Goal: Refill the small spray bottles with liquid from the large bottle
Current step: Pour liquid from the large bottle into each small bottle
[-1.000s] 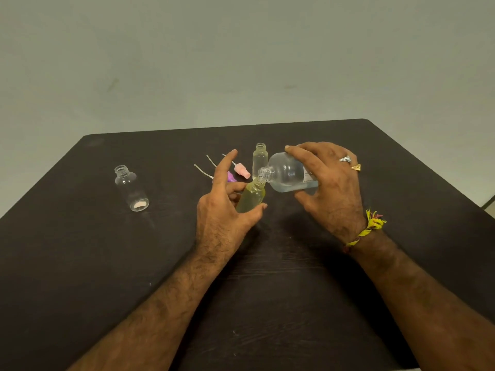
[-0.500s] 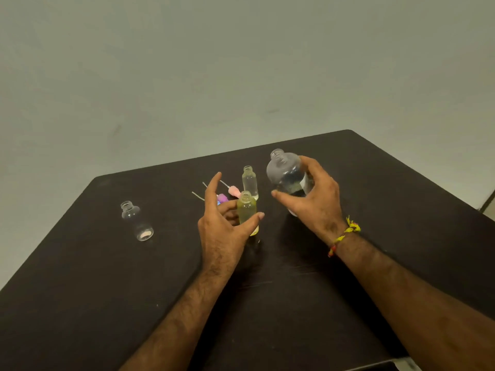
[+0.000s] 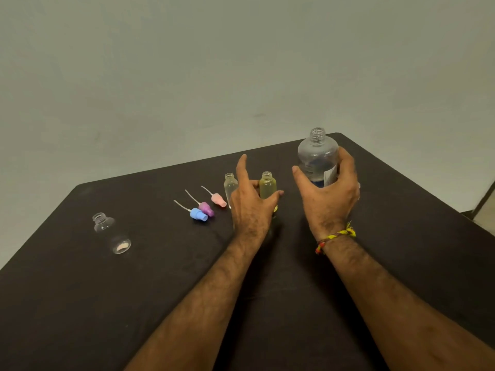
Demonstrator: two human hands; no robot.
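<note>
My right hand (image 3: 325,194) grips the large clear bottle (image 3: 317,153), which is upright and uncapped with a little liquid low inside. My left hand (image 3: 250,203) holds a small yellowish bottle (image 3: 267,186) upright between thumb and middle fingers, index finger raised straight. Just left of that hand stands a small clear bottle (image 3: 229,186), partly hidden by it. A third small clear bottle (image 3: 109,231) stands alone at the far left of the table.
Three spray pump heads with dip tubes lie in a row on the black table (image 3: 80,303): blue (image 3: 198,214), purple (image 3: 206,208) and pink (image 3: 219,200). The table's far edge and right corner are close behind the large bottle.
The large bottle went from tipped over the yellowish bottle's mouth to upright and moved right. The yellowish bottle now stands upright. The camera view shifted, showing the pump heads fully.
</note>
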